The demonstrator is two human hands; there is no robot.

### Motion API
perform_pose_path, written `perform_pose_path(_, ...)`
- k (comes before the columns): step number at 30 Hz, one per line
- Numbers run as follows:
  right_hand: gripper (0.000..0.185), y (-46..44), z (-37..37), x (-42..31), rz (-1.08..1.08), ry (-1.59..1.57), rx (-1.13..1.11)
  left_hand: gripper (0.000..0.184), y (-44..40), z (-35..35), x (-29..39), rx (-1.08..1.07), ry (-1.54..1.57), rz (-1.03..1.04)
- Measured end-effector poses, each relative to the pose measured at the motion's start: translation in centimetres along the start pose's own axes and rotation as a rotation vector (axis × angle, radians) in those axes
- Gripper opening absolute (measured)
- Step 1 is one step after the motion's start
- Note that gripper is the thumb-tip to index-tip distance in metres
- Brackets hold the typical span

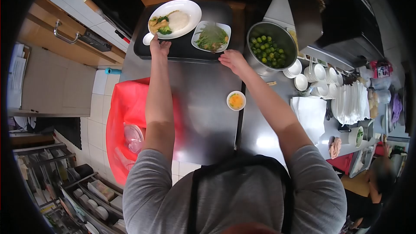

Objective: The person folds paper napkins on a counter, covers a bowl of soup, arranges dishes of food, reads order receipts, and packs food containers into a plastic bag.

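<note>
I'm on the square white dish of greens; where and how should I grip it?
Likely pinch the square white dish by the rim at its far-right corner, with the right hand coming from the right. It stands upright, that corner shows bare of greens, and the oval plate sits close on its far-left side.

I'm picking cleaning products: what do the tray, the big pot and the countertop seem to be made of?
Tray: probably plastic, judging by its dull, even black finish.
Big pot: likely stainless steel, from its smooth grey wall and thin rim.
Countertop: apparently stainless steel too, satin, with blurred bright reflections.
</note>
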State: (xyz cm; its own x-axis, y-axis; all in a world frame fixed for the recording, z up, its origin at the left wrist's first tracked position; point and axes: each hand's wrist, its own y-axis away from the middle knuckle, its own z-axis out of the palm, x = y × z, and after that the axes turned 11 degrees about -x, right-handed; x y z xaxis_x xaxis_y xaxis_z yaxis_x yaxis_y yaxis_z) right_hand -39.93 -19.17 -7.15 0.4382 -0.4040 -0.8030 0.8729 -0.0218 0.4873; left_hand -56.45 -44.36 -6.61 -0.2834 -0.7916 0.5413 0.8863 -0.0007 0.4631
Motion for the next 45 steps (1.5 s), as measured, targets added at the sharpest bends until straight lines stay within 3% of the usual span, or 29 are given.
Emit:
perform_pose_path(4,0.041,10.0,-3.2,-0.9,-0.02,0.129,-0.342,0.071,4.0,1.8,0.2,-0.064,-0.124,0.065)
perform_pose_path(5,0.039,12.1,-4.4,-0.1,-0.01,0.197,-0.385,0.056,5.1,2.4,0.5,-0.045,-0.199,0.097)
perform_pose_path(6,0.037,14.4,-5.9,0.7,-0.003,0.266,-0.416,0.038,3.5,1.2,0.5,-0.188,-0.206,0.157)
perform_pose_path(7,0.034,17.3,-7.0,0.9,-0.014,0.283,-0.429,0.028,7.4,3.7,0.3,-0.193,-0.242,0.283)
perform_pose_path(8,0.031,20.2,-7.9,1.4,-0.023,0.302,-0.436,0.029,8.6,4.3,0.5,-0.42,-0.31,0.387)
perform_pose_path(9,0.028,22.3,-9.3,2.8,-0.073,0.32,-0.423,0.028,11.5,6.8,0.0,-0.327,-0.359,0.503)
perform_pose_path(13,0.023,29.2,-14.2,6.3,-0.2,0.363,-0.359,0.031,25.1,15.5,-2.9,-0.553,-0.678,0.909)
perform_pose_path(16,0.018,35.0,-16.5,6.3,-0.344,0.472,-0.14,0.024,36.4,20.8,-7.3,-0.741,-0.784,1.22)
perform_pose_path(21,0.01,44.0,-22.8,6.0,-0.364,0.445,0.007,0.019,47.7,25.7,-17.2,-1.029,-1.027,1.611)
perform_pose_path(25,0.015,49.7,-31.0,8.6,-0.333,0.467,0.113,0.016,52.7,30.3,-25.9,-1.175,-0.902,1.182)
perform_pose_path(28,0.019,53.8,-36.9,10.6,-0.383,0.474,0.202,0.014,54.0,34.8,-29.6,-1.145,-0.802,1.178)
perform_pose_path(30,0.015,56.9,-39.9,11.4,-0.522,0.635,0.431,0.011,54.7,37.4,-30.6,-1.16,-0.507,1.055)
perform_pose_path(32,0.01,60.2,-42.0,11.2,-0.603,0.531,0.562,0.012,54.2,39.1,-30.7,-1.144,-0.508,1.025)
perform_pose_path(37,0.013,65.5,-52.6,17.6,-0.416,0.73,0.778,0.015,56.7,39.8,-30.5,-1.19,-0.338,0.704)
perform_pose_path(39,0.019,66.8,-54.9,18.8,-0.114,0.821,0.916,0.017,57.1,39.7,-30.3,-1.183,-0.367,0.625)
perform_pose_path(42,0.03,67.5,-57.0,19.3,0.018,0.839,0.964,0.02,57.8,39.7,-30.0,-1.179,-0.407,0.521)
perform_pose_path(43,0.03,67.2,-57.0,19.3,0.015,0.841,0.963,0.022,58.0,39.8,-29.9,-1.182,-0.421,0.497)
perform_pose_path(45,0.048,66.0,-56.7,19.2,-0.415,1.233,1.089,0.022,58.2,40.1,-29.9,-1.172,-0.414,0.486)
